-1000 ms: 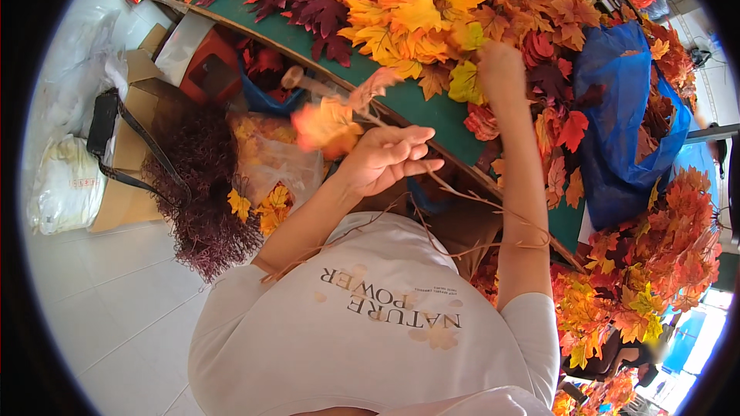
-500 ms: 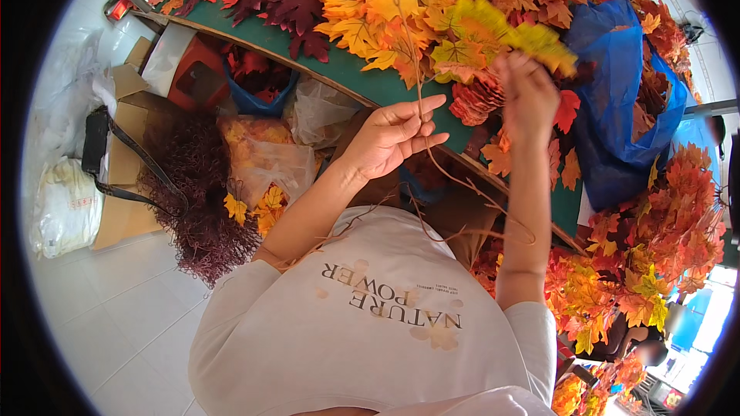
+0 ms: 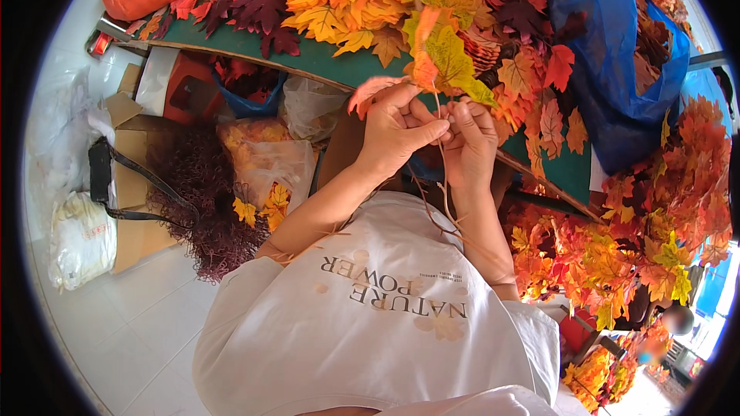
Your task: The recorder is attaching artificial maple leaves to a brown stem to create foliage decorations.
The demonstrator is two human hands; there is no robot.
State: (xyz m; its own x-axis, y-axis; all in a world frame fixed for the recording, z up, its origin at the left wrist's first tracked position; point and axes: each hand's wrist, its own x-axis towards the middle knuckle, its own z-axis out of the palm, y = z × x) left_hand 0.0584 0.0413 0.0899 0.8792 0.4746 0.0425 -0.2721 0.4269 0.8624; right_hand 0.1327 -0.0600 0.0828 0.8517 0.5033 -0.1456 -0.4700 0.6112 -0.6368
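Green table edge [image 3: 308,67] runs behind left hand [image 3: 395,129] and right hand [image 3: 472,142] pinching stem [image 3: 444,177].

I make out a thin, curved brown stem [image 3: 445,189], upright between left hand [image 3: 397,132] and right hand [image 3: 472,146], an orange leaf [image 3: 423,54], a yellow-green leaf [image 3: 451,58] and a pinkish-red leaf [image 3: 375,91] around its top.

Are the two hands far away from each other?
No, the left hand and right hand are close together by the thin stem.
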